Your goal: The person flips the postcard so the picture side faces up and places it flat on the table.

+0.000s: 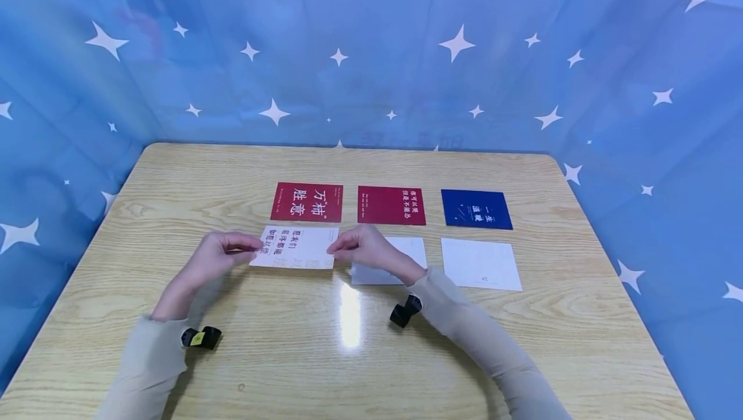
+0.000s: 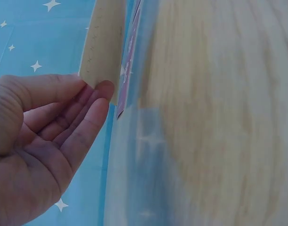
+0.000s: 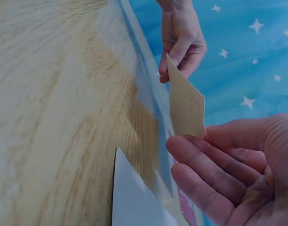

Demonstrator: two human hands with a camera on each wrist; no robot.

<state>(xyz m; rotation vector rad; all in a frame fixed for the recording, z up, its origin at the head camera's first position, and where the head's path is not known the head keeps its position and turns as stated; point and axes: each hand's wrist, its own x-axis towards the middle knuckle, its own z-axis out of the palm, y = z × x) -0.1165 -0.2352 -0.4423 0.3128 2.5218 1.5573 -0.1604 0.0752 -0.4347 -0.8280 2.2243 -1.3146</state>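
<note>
A white card [image 1: 307,239] with dark red Chinese characters is held between both hands in the head view. My left hand [image 1: 211,259] pinches its left edge between thumb and fingers. At the opposite edge, my right hand [image 1: 367,249] pinches it the same way. Both wrist views show the card [image 3: 185,106] raised off the tabletop. In the left wrist view, the left thumb and fingertips of the hand [image 2: 45,136] meet at the card's edge. Partly hidden under the right hand and wrist lies a white card [image 1: 409,249] on the table.
Behind the hands lie two red cards [image 1: 307,202] [image 1: 389,206] and a blue card [image 1: 477,209] in a row. Another white card [image 1: 482,264] lies at the right. The wooden table [image 1: 302,355] ends at a blue star-patterned curtain [image 1: 348,84]. Each wrist wears a small black device [image 1: 203,337].
</note>
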